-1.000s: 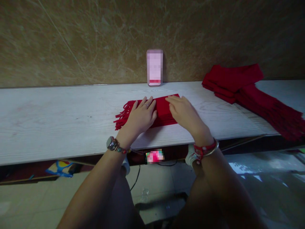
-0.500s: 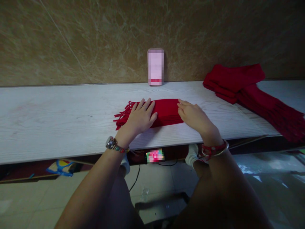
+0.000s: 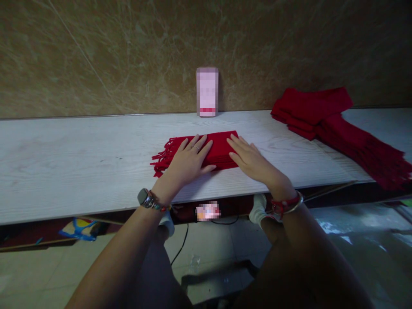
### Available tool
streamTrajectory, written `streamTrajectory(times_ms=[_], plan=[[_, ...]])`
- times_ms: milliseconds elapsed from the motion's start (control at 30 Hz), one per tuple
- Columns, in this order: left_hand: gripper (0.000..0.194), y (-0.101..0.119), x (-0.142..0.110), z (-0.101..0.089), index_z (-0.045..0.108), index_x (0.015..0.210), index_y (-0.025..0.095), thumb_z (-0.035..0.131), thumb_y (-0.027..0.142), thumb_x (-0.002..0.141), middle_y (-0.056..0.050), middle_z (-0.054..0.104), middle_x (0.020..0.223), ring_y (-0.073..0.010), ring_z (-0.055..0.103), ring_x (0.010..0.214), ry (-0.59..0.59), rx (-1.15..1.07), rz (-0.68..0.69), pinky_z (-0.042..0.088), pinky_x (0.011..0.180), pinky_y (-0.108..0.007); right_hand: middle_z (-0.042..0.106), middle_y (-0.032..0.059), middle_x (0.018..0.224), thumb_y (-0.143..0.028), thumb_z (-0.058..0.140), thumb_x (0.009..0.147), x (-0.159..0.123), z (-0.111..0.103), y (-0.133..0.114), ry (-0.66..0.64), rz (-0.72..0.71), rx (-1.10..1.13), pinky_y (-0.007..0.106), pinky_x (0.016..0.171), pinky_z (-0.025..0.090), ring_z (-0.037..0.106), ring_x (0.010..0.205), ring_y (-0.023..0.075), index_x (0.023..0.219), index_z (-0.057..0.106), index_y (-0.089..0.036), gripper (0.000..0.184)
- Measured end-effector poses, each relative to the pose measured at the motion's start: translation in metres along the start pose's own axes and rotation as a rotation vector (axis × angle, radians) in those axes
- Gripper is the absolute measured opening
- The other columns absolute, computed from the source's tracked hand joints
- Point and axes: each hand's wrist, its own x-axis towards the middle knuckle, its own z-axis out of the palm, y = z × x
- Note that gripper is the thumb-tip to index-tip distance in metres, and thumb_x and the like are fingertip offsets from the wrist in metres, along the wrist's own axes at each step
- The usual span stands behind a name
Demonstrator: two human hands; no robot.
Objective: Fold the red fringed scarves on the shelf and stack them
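Evidently soft and matte, the folded red scarf (image 3: 220, 148) lies on the near side of the phone (image 3: 207, 91), a flat, many-layered rectangle with its stacked edges showing along the side farther from the phone. Its loose, stringy fringe spills out to the left of the phone, while the plain folded end stops a little to the right of it. The left hand (image 3: 189, 161) rests palm down on the cloth, fingers spread and gripping nothing. A thin ring circles one finger, and a square-faced watch (image 3: 143, 197) sits at the wrist. The right hand (image 3: 251, 159) is open too, its straight fingers laid over the plain end without closing around it.

Beneath the phone runs a whitewashed board (image 3: 80, 167) with fine, wavy wood grain; behind the phone rises a brown wall (image 3: 128, 56), marbled with pale veins. Well to the right of the phone, a second red scarf (image 3: 317, 113) lies in a looser, bent pile, its bulky folds nearest the wall and its fringed tail slanting away toward the board's front edge.
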Motion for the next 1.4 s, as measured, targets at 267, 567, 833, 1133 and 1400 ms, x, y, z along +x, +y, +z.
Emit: streamTrajectory(times_ms=[267, 567, 833, 1133, 1400], plan=[[0.072, -0.011, 0.002, -0.005, 0.032, 0.143, 0.014, 0.059, 0.043, 0.083, -0.015, 0.032, 0.149, -0.0286, 0.026, 0.138, -0.065, -0.050, 0.029, 0.022, 0.112, -0.047, 0.030, 0.0084, 0.152, -0.030, 0.039, 0.092, -0.009, -0.006, 0.000, 0.057, -0.044, -0.060, 0.057, 0.110, 0.019, 0.018, 0.141, 0.0252, 0.143, 0.034, -0.021, 0.052], [0.058, -0.047, -0.015, -0.013, 0.042, 0.138, 0.019, 0.012, 0.043, 0.095, -0.013, 0.048, 0.138, -0.0267, 0.045, 0.125, -0.086, -0.290, -0.261, 0.032, 0.104, -0.052, 0.040, 0.0085, 0.147, -0.022, 0.042, 0.091, 0.004, 0.006, -0.024, 0.061, -0.084, -0.233, 0.063, 0.109, 0.017, 0.025, 0.139, 0.0289, 0.135, 0.048, -0.022, 0.044], [0.059, -0.054, -0.021, -0.034, 0.063, 0.118, 0.019, 0.018, 0.047, 0.094, -0.007, 0.069, 0.098, -0.0198, 0.061, 0.089, -0.088, -0.332, -0.091, 0.047, 0.084, -0.033, 0.033, 0.0037, 0.151, -0.002, 0.033, 0.083, 0.029, 0.005, -0.012, 0.239, 0.083, -0.127, 0.065, 0.105, 0.025, 0.023, 0.140, 0.0299, 0.139, 0.042, -0.029, 0.062], [0.054, -0.061, -0.005, -0.007, 0.054, 0.128, 0.015, 0.026, 0.041, 0.091, -0.012, 0.053, 0.133, -0.0218, 0.049, 0.119, 0.049, -0.402, -0.023, 0.038, 0.102, -0.037, 0.057, 0.0190, 0.129, -0.031, 0.043, 0.089, 0.013, 0.002, -0.056, -0.014, 0.070, 0.097, 0.043, 0.102, 0.041, 0.053, 0.119, 0.0283, 0.136, 0.045, -0.005, 0.053], [0.044, -0.045, -0.014, -0.032, 0.072, 0.089, 0.017, 0.033, 0.038, 0.088, -0.007, 0.071, 0.083, -0.0204, 0.063, 0.076, -0.047, -0.234, -0.008, 0.048, 0.074, -0.033, 0.041, 0.0074, 0.146, -0.017, 0.038, 0.090, 0.044, 0.018, -0.037, 0.015, -0.085, 0.137, 0.037, 0.112, 0.028, 0.033, 0.135, 0.0155, 0.139, 0.041, -0.016, 0.050]])
